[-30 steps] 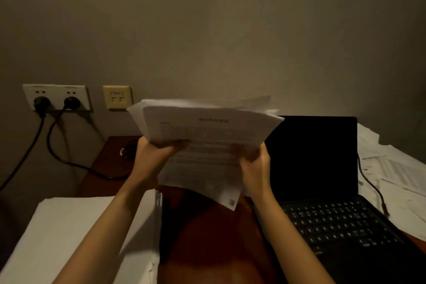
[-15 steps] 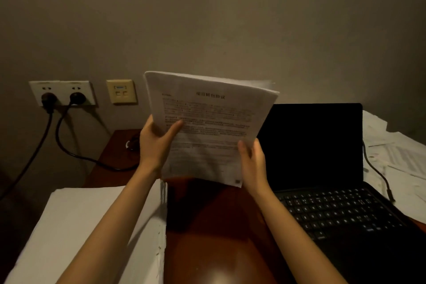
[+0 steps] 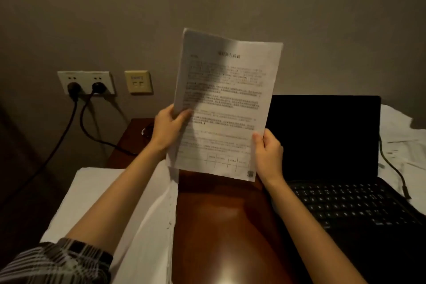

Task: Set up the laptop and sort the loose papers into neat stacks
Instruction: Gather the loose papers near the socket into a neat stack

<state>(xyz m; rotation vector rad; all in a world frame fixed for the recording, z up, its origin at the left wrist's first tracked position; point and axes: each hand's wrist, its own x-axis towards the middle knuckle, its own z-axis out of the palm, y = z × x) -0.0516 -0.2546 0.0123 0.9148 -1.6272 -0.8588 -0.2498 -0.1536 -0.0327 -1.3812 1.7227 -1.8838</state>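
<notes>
Papers (image 3: 227, 108) rotated from landscape, sagging, to upright portrait since a second ago; now raised in front of the wall, lower edge hanging above the bare worktop (image 3: 226, 226). Both hands slid from the bottom edge out to the side edges.

Left hand (image 3: 167, 130) grips the left edge, thumb on the printed face, fingers behind. Right hand (image 3: 268, 155) pinches the lower right edge the same way. Neither is spread flat.

Laptop (image 3: 327, 145) is open, screen dark, just right of the papers, cable in its right side. White stack (image 3: 129, 210) lies on the left of the worktop; loose sheets (image 3: 401, 136) lie right of the laptop.

Step looks like squaring the bundle. To do it well: loosen the grip slightly, tap the bottom edge on the worktop, then a side edge, so the sheets align. Left edge shows a few sheets fanned out. Keep clear of the screen. Then lay it flush on the stack.
</notes>
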